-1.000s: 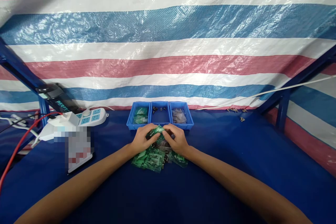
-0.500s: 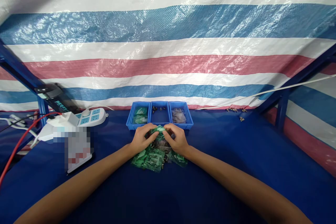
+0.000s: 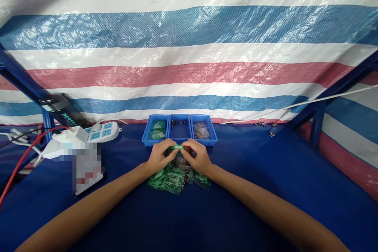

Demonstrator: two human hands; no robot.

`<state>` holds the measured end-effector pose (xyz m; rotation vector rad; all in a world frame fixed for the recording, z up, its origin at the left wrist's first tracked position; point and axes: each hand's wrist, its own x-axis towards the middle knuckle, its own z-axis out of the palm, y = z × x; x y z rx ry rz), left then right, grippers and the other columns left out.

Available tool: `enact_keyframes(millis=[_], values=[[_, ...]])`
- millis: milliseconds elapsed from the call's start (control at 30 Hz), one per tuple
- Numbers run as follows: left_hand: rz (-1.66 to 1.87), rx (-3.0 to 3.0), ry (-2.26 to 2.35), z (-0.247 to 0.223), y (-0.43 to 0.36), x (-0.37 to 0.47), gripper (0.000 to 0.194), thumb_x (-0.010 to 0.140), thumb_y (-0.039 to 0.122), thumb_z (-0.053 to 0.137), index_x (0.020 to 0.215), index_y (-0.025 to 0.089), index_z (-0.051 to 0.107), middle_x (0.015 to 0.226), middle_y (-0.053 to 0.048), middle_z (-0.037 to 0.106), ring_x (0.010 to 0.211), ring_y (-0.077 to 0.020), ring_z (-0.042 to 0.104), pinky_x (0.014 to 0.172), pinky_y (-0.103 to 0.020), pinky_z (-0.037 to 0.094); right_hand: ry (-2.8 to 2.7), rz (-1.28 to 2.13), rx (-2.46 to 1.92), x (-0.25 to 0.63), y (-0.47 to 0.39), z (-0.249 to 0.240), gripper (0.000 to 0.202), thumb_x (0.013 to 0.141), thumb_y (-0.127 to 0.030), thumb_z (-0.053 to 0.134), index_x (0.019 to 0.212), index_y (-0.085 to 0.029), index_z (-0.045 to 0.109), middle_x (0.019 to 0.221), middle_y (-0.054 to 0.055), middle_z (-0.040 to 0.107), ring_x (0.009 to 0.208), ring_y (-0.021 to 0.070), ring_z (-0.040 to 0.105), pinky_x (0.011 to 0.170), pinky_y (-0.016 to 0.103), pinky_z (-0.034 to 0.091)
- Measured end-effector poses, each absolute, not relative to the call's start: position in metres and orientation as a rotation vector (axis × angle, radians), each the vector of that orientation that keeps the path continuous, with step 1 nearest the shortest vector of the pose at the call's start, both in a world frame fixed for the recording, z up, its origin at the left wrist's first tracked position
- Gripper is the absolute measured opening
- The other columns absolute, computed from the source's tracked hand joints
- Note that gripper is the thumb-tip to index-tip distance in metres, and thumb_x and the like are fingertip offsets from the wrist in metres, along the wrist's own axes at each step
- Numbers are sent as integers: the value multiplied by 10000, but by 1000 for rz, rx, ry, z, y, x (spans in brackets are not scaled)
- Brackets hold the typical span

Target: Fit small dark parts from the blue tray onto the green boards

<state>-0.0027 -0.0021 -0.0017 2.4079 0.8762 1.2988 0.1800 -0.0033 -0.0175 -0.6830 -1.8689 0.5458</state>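
Between my two hands is a small green plastic bag (image 3: 178, 147), pinched at both ends. My left hand (image 3: 161, 155) has thumb and fingers closed on its left end, and my right hand (image 3: 197, 155) grips the right end the same way. What the bag contains is too small to make out. Beneath the hands lies a pile of green plastic bags (image 3: 173, 179) with small metal parts in them, mixed with loose small screw-like pieces (image 3: 185, 179) and some clear bags (image 3: 182, 162). My hands partly hide the pile.
Behind my hands stand three blue bins: the left bin (image 3: 145, 138) with green bags, the middle bin (image 3: 179, 129) with a few metal pieces, the right bin (image 3: 215, 140) with clear bags. Left are a power strip (image 3: 104, 132), a blurred flat object (image 3: 88, 169) and a bottle (image 3: 66, 112).
The green bag between my fingers now looks flatter and narrower, and my right thumb has shifted slightly left. The pile and bins have not moved.
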Motion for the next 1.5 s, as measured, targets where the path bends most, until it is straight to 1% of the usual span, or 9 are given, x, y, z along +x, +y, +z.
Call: enact_keyframes(millis=[200, 433, 700, 1000, 1167, 1267, 1367, 1433, 1500], values=[[1348, 2364, 869, -6, -1, -4, 86, 869, 230, 564, 907, 160, 596, 732, -24, 605, 631, -120, 569, 583, -219, 458, -1844, 531, -672, 180, -4, -18, 158, 919, -298, 480, 944, -176, 579, 735, 31, 509, 576, 121, 488, 518, 252, 441], [1380, 2230, 973, -13, -1, -6, 207, 824, 266, 638, 1007, 177, 600, 810, -34, 669, 630, -123, 623, 547, -201, 492, -1734, 384, -732, 182, -7, -16, 124, 900, -215, 509, 972, -177, 602, 878, 68, 510, 667, 134, 519, 576, 270, 467], [1422, 2284, 1047, -9, 0, -6, 179, 816, 316, 646, 888, 152, 653, 572, 15, 606, 479, -91, 534, 493, -194, 445, -1731, 401, -751, 182, -5, -18, 87, 906, -215, 493, 902, -171, 569, 680, 6, 479, 603, 129, 470, 567, 266, 415], [1386, 2151, 1100, -2, -3, -3, 227, 875, 331, 559, 968, 144, 648, 853, -60, 686, 616, -121, 612, 592, -215, 490, -1791, 487, -741, 182, -4, -15, 112, 903, -255, 502, 854, -180, 571, 654, 0, 476, 566, 120, 462, 536, 249, 413], [1445, 1996, 1194, 19, 0, -5, 234, 873, 358, 552, 965, 156, 625, 508, 46, 501, 403, -75, 439, 441, -186, 375, -1796, 502, -747, 182, -5, -15, 138, 918, -235, 474, 951, -182, 597, 726, 27, 529, 605, 128, 502, 548, 253, 425], [1386, 2001, 1321, 42, 9, -15, 280, 883, 394, 519, 993, 155, 615, 448, 71, 424, 377, -73, 406, 430, -181, 352, -1792, 512, -747, 182, -5, -17, 161, 927, -234, 456, 972, -182, 602, 759, 39, 550, 606, 129, 513, 539, 253, 424], [1217, 2187, 1527, 65, 24, -33, 334, 886, 408, 490, 1038, 144, 626, 562, 24, 576, 445, -99, 493, 485, -199, 392, -1794, 514, -745, 181, -4, -17, 168, 931, -235, 448, 969, -183, 603, 758, 38, 548, 597, 126, 508, 533, 252, 418], [1086, 2381, 1701, 73, 34, -45, 323, 898, 376, 462, 1053, 156, 642, 800, -39, 687, 664, -164, 616, 617, -236, 448, -1799, 514, -744, 181, -4, -17, 174, 935, -236, 442, 968, -181, 604, 756, 38, 547, 599, 126, 507, 536, 253, 417], [893, 2553, 1832, 75, 42, -54, 307, 911, 339, 441, 1077, 182, 646, 993, -69, 691, 859, -224, 632, 717, -282, 455, -1803, 510, -742, 181, -3, -17, 182, 938, -239, 436, 962, -178, 606, 755, 40, 550, 601, 127, 507, 540, 255, 417]])
